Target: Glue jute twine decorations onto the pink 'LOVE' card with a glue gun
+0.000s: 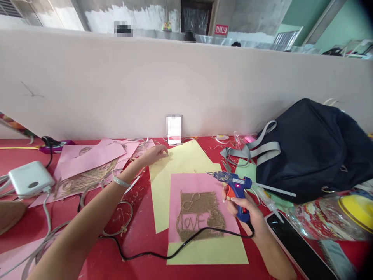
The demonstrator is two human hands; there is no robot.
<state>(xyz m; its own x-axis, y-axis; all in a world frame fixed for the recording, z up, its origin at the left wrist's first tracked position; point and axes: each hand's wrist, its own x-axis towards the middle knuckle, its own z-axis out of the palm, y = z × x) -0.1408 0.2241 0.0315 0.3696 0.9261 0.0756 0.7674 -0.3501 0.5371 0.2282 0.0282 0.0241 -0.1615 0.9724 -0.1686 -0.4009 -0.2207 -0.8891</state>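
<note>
My right hand grips a blue hot glue gun around its handle, fingers near the orange trigger. A small light glows on its side, and a white glue stick sticks out of the rear. Its nozzle points left, above a pink sheet bearing a twine picture with the word LOVE. The gun's black cord crosses the lower part of that sheet. My left hand is stretched out over the edge of a yellow sheet, fingers loosely extended, holding nothing visible. Beyond it stands a lit phone.
Pink sheets with twine work lie at left, beside a white power adapter and cables. A dark backpack, a yellow-lidded plastic jar and a black phone crowd the right. A white partition closes off the table's back.
</note>
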